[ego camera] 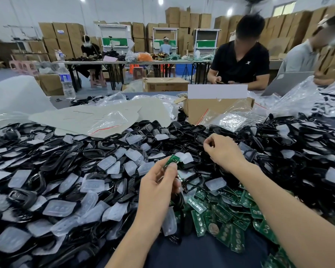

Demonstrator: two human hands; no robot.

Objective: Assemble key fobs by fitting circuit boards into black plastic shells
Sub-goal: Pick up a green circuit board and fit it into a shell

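— What takes up most of the bench?

— A sprawling heap of black plastic shells [197,130], mixed all through with translucent white rubber button pads [59,207]. It covers the dark blue table [201,252] from the left edge to the right.

— And behind the heap?

— A brown cardboard box [217,111] stands open at the middle of the far side, with clear plastic bags [108,118] crumpled beside and in front of it. A clear plastic water bottle [67,82] stands upright far back on the left.

— Where are the boards?

— A loose pile of green circuit boards [220,215] lies at the lower right, near the person, touching the edge of the shell heap.

— What are the hands doing?

— The right hand [224,149] hovers over the shells past the board pile, its fingers curled in and thumb against the forefinger. Whether it pinches anything cannot be told.

— And the other?

— The left hand [159,182] is raised in the middle, above the heap. Its thumb and forefinger pinch one small green circuit board [171,160] by its lower end, so the board stands tilted above the fingertips. A white pad shows just beside the board; whether the hand holds that too is unclear.
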